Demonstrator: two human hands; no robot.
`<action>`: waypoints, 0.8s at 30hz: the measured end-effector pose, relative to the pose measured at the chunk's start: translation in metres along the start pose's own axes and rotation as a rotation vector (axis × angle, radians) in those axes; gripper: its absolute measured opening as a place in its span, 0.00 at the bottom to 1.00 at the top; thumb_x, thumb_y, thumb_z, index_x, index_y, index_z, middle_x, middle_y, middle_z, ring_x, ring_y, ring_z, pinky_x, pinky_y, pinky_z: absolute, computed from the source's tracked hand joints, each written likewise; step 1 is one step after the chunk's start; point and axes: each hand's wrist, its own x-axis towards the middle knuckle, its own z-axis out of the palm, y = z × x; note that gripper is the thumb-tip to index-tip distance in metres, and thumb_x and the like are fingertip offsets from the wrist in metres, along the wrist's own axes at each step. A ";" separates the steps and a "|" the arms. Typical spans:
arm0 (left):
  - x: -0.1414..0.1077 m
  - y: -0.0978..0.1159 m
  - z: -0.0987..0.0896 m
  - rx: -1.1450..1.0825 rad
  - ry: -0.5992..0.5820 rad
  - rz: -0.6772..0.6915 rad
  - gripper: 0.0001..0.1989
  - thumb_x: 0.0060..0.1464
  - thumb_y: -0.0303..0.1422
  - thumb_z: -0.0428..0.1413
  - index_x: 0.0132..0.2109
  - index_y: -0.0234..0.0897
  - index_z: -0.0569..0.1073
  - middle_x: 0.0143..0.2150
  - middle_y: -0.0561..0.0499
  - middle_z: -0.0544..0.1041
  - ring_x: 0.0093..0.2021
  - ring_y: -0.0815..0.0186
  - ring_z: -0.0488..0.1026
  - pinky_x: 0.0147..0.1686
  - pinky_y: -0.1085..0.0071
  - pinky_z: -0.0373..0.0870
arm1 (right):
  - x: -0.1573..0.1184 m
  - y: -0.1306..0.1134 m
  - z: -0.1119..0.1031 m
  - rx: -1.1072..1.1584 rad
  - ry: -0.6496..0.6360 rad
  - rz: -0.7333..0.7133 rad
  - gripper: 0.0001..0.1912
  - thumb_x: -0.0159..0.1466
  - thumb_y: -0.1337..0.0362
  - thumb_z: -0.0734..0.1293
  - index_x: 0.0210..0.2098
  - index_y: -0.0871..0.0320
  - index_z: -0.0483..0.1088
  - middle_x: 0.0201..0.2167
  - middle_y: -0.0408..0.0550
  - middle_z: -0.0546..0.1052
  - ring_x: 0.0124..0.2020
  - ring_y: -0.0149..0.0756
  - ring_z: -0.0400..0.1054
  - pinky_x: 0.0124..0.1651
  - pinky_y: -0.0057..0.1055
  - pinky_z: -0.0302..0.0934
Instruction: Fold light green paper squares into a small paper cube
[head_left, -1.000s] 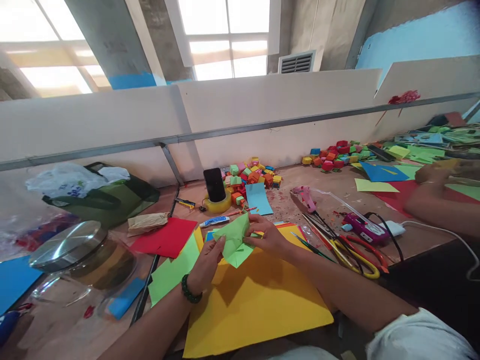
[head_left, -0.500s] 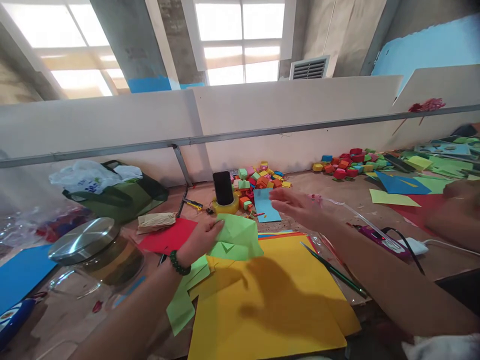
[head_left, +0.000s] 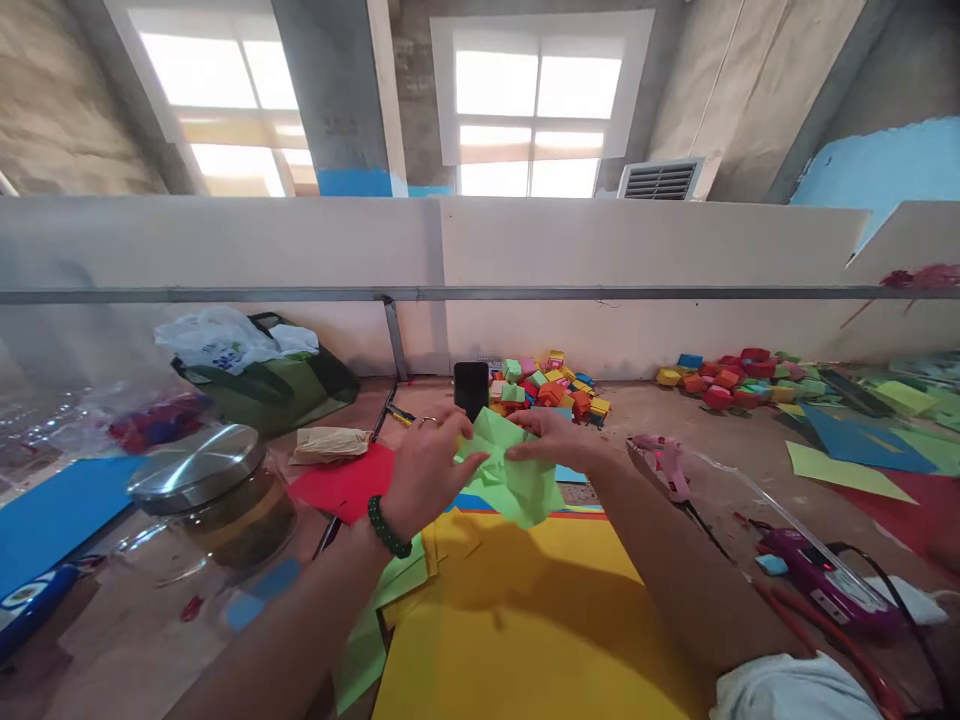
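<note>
A creased light green paper [head_left: 517,480] is held up between both hands, above the top edge of a large yellow sheet [head_left: 525,620]. My left hand [head_left: 431,465], with a ring and a dark green bead bracelet, pinches its left side. On the upper right part of the paper, my right hand [head_left: 551,440] closes with thumb and fingers. Behind the paper stands a black phone [head_left: 471,388]. More light green pieces [head_left: 364,650] lie at the left edge of the yellow sheet.
Small coloured paper cubes [head_left: 551,385] are heaped behind the hands. A glass jar [head_left: 217,500], red paper [head_left: 349,480] and a green bag [head_left: 277,390] lie left. Right are a pink glue gun [head_left: 664,465], a purple device [head_left: 825,580] and another cube pile [head_left: 739,375].
My right hand has come in from the right and taken hold of the green paper, now more crumpled. The view has turned left and tilted, and the other person's hand at right is mostly out of view.
</note>
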 end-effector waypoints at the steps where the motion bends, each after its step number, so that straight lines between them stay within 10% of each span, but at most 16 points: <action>1: -0.002 0.002 0.002 0.110 -0.028 0.055 0.06 0.45 0.33 0.62 0.32 0.39 0.73 0.49 0.44 0.74 0.51 0.52 0.69 0.55 0.53 0.60 | -0.001 -0.003 0.002 -0.031 0.014 -0.022 0.19 0.49 0.58 0.71 0.37 0.61 0.71 0.31 0.45 0.75 0.30 0.34 0.68 0.32 0.27 0.62; 7: -0.003 0.006 0.014 0.225 -0.003 0.088 0.06 0.52 0.29 0.53 0.31 0.40 0.75 0.50 0.46 0.76 0.52 0.54 0.71 0.59 0.47 0.52 | -0.005 -0.012 0.011 -0.376 0.112 -0.161 0.10 0.53 0.62 0.66 0.32 0.61 0.72 0.26 0.42 0.70 0.27 0.30 0.62 0.28 0.24 0.53; 17: 0.018 -0.021 -0.015 -0.629 -0.097 -0.223 0.13 0.54 0.43 0.51 0.31 0.38 0.65 0.46 0.43 0.76 0.47 0.59 0.71 0.42 0.66 0.67 | -0.011 -0.007 -0.005 -0.048 -0.176 0.076 0.12 0.47 0.60 0.72 0.26 0.63 0.73 0.21 0.41 0.72 0.23 0.29 0.65 0.27 0.24 0.57; 21: 0.017 -0.026 -0.010 -1.015 -0.009 -0.364 0.22 0.50 0.48 0.57 0.44 0.37 0.68 0.49 0.44 0.75 0.49 0.59 0.71 0.45 0.67 0.67 | -0.001 -0.011 -0.002 0.261 0.029 0.103 0.15 0.40 0.61 0.76 0.27 0.62 0.75 0.24 0.44 0.77 0.25 0.33 0.69 0.30 0.28 0.63; 24: 0.014 -0.025 0.003 -1.273 -0.152 -0.451 0.29 0.47 0.47 0.61 0.53 0.37 0.67 0.48 0.43 0.76 0.47 0.58 0.74 0.44 0.66 0.69 | 0.008 -0.010 0.004 0.485 0.269 0.050 0.17 0.35 0.62 0.78 0.26 0.59 0.76 0.25 0.44 0.79 0.26 0.34 0.71 0.31 0.29 0.65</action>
